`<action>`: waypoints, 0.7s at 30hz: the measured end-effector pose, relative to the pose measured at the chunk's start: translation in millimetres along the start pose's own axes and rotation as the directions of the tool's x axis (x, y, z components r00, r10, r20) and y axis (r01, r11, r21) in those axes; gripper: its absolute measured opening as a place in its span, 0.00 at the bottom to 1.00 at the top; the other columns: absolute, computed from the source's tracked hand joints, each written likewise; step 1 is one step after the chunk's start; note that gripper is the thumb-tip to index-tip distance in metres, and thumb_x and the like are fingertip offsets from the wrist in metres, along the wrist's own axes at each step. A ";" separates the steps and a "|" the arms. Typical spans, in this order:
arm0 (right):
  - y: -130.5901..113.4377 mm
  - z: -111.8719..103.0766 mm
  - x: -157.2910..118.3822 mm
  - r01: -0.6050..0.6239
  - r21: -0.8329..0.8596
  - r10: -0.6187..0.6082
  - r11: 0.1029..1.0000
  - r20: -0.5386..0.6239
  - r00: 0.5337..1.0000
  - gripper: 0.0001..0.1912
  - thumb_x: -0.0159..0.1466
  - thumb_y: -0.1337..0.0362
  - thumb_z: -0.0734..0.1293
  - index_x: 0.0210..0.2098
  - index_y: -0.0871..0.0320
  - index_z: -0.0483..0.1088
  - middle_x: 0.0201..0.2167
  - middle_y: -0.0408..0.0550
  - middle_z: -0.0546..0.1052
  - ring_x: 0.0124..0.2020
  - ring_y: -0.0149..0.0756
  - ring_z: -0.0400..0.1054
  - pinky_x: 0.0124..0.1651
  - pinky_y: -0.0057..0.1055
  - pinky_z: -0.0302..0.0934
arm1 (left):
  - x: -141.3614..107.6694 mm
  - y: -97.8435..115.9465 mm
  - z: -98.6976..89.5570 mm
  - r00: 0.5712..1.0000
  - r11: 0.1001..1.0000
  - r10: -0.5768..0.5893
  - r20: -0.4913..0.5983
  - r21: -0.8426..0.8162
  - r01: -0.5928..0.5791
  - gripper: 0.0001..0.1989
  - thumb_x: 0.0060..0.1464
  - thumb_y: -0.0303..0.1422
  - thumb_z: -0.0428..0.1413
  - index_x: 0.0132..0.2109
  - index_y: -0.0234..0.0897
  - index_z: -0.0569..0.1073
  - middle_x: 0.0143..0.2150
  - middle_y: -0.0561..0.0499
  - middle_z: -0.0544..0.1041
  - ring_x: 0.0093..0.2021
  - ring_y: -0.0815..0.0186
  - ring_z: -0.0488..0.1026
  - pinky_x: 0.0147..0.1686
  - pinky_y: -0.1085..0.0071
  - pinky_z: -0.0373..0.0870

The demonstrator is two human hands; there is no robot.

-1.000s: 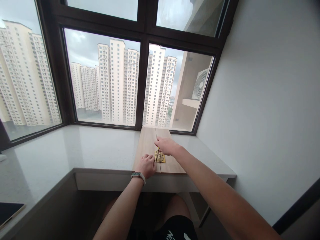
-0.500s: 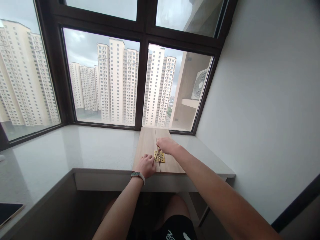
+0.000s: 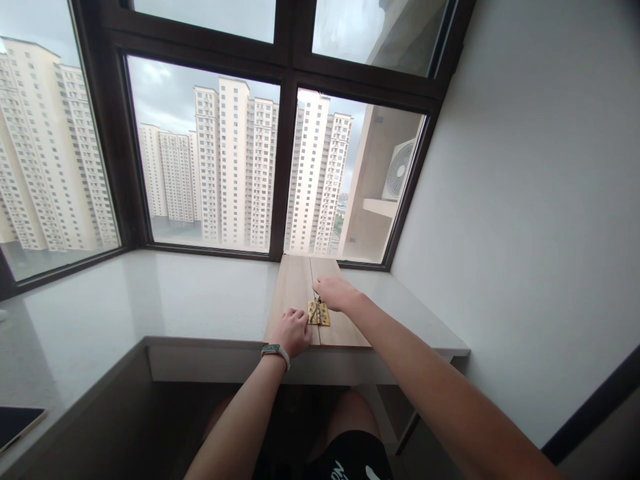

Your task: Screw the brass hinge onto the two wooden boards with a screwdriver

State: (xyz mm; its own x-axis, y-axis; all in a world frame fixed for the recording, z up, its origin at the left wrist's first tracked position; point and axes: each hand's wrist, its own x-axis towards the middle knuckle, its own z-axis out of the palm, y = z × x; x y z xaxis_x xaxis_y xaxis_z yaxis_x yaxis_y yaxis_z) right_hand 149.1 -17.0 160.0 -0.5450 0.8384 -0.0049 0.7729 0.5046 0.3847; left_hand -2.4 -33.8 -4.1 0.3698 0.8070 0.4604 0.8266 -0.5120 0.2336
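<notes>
Now then, all the action sits at the gold hinge (image 3: pixel 325 317), lying flat across the seam between a left wooden board (image 3: pixel 293 283) and a right wooden board (image 3: pixel 346 331), near their front edge. And it's the right hand (image 3: pixel 337 293) at work up top, fingers closed around the upper end of a thin tool (image 3: pixel 315 311), perhaps a screwdriver, though it's too small from this height to be sure! The tool slants down over the hinge's left leaf.

Over on the other side, the left hand (image 3: pixel 294 331) is palm down on the left board, fingers bent, fingertips right beside the hinge's left edge; whether they pinch anything, you cannot tell. A smartwatch (image 3: pixel 272 349) with a pale strap circles that wrist.

Both boards rest on the white desk (image 3: pixel 210 300), running from its front edge back towards the dark window frame (image 3: pixel 284 160). Far to the left, well apart from the hands, a flat dark-screened device (image 3: pixel 17 425) lies at the desk's edge, while pale tower blocks (image 3: pixel 234 160) rise outside.
</notes>
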 end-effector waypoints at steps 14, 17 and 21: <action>-5.0 -0.8 6.8 -0.034 0.039 0.033 0.999 0.019 0.999 0.10 0.64 0.60 0.70 0.42 0.57 0.79 0.46 0.56 0.79 0.46 0.42 0.75 0.44 0.30 0.65 | 0.6 -1.0 2.7 1.000 1.000 -0.002 -0.010 -0.015 0.002 0.09 0.64 0.34 0.50 0.46 0.41 0.74 0.48 0.44 0.76 0.55 0.53 0.68 0.53 0.57 0.64; -5.7 -2.1 7.6 -0.111 0.083 0.108 0.990 0.038 0.993 0.12 0.65 0.57 0.69 0.43 0.57 0.78 0.45 0.57 0.80 0.44 0.43 0.75 0.43 0.31 0.66 | 0.6 -1.3 2.6 1.000 1.000 0.003 -0.011 -0.013 -0.004 0.09 0.64 0.34 0.50 0.45 0.42 0.74 0.48 0.44 0.76 0.55 0.53 0.67 0.53 0.57 0.64; -3.0 -0.6 6.3 -0.175 0.110 0.170 0.978 0.054 0.984 0.15 0.65 0.55 0.69 0.45 0.58 0.77 0.44 0.58 0.80 0.44 0.45 0.75 0.43 0.34 0.66 | 0.4 -2.5 3.7 0.999 1.000 0.017 -0.028 -0.013 -0.018 0.09 0.64 0.34 0.50 0.45 0.42 0.74 0.48 0.44 0.76 0.54 0.54 0.68 0.52 0.58 0.64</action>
State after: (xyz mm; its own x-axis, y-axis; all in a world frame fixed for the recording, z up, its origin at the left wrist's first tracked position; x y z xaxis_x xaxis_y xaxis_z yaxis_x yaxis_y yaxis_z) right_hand 143.1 -13.3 159.4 -0.3871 0.9220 0.0110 0.8874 0.3693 0.2760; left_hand -2.8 -31.1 -7.7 0.3719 0.7893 0.4885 0.8143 -0.5301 0.2366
